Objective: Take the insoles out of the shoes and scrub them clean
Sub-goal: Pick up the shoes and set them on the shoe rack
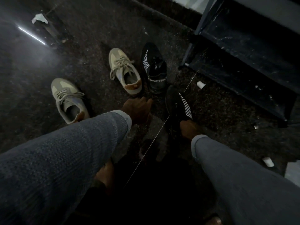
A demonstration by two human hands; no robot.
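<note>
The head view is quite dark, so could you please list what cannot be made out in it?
- Right hand: its fingers are hidden behind the near black shoe, so its grip is unclear.
- Left hand: dim; whether its fingers touch the floor or anything else is unclear.
- Insoles: shadow fills the openings of the beige shoes.
- Far black shoe: heel lettering cut off by the curve.

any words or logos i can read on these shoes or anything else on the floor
"SPORTSPO": white letters on the heel band of the far black shoe; the band runs out of sight at both ends, so the full word is cut off.
Small white print on the tongue of that same shoe: too small and blurred to read.
The near black shoe, held by the right hand, shows only white stripes, no text.
The two beige sneakers: no readable text.
</note>
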